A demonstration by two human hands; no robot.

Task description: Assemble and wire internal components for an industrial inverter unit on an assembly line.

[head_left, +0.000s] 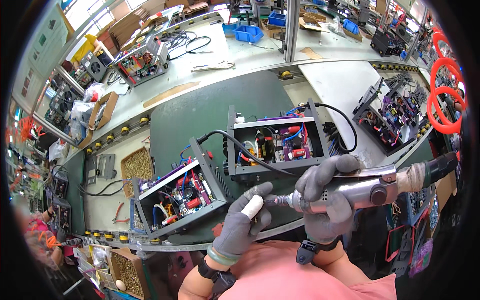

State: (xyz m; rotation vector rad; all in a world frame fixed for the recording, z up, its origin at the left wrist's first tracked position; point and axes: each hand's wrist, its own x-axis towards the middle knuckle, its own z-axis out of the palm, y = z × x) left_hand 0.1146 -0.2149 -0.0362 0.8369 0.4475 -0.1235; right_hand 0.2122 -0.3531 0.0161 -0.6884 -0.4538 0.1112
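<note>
My right hand [327,220], in a grey glove, is wrapped round a silver power screwdriver [367,192] whose bit points left. At the bit's tip, the gloved fingers of my left hand [235,230] are closed together, with a white wrap on one finger. Whatever small piece they may pinch is too small to make out. Just beyond my hands stand two open dark metal cases with circuit boards and coloured wires: a left case [212,175] and a farther case [320,132]. A black cable [255,156] arches across the farther one.
Both cases sit on a dark green mat [200,102]. At the left are a box of small brass-coloured parts [137,167] and red-handled pliers [120,214]. Another open unit [400,110] stands at the right, near a coiled orange hose [442,95]. Rollers [125,131] line the bench.
</note>
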